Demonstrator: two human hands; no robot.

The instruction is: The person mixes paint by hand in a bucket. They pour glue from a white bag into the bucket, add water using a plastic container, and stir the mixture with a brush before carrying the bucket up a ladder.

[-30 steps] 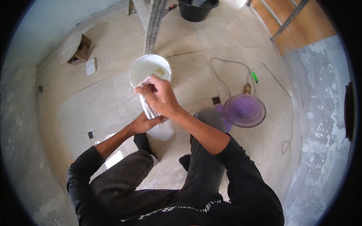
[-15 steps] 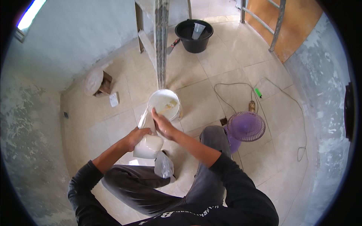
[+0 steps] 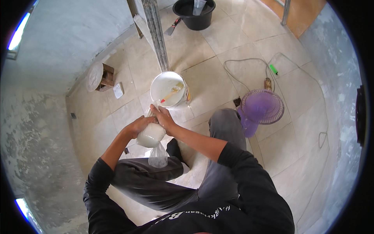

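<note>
Both my hands are closed around a clear plastic bag [image 3: 151, 136] filled with something white, held above the floor in front of my legs. My left hand [image 3: 141, 125] grips its upper left side. My right hand [image 3: 163, 119] squeezes the gathered neck, thumb toward the bucket. An empty-looking, crumpled end of clear plastic [image 3: 158, 157] hangs below the full part. Just beyond my hands stands a white bucket [image 3: 157, 84], its inside smeared white. A brush [image 3: 173, 91] with a pale handle and red tip leans in it; how much the bucket holds is hard to tell.
Behind the bucket rises a ladder leg [image 3: 156, 37]. Farther back are a scraper [image 3: 172, 27] and a black basin [image 3: 198, 22] holding a clear cup. To the right stand a purple fan [image 3: 261, 107] and a trailing cable [image 3: 249, 59]. A small wooden stool [image 3: 106, 78] lies at left.
My hands have come closer together at the bag's neck, my right hand drawing back from over the bucket. The view has tilted downward, and the brush in the bucket shows more fully.
</note>
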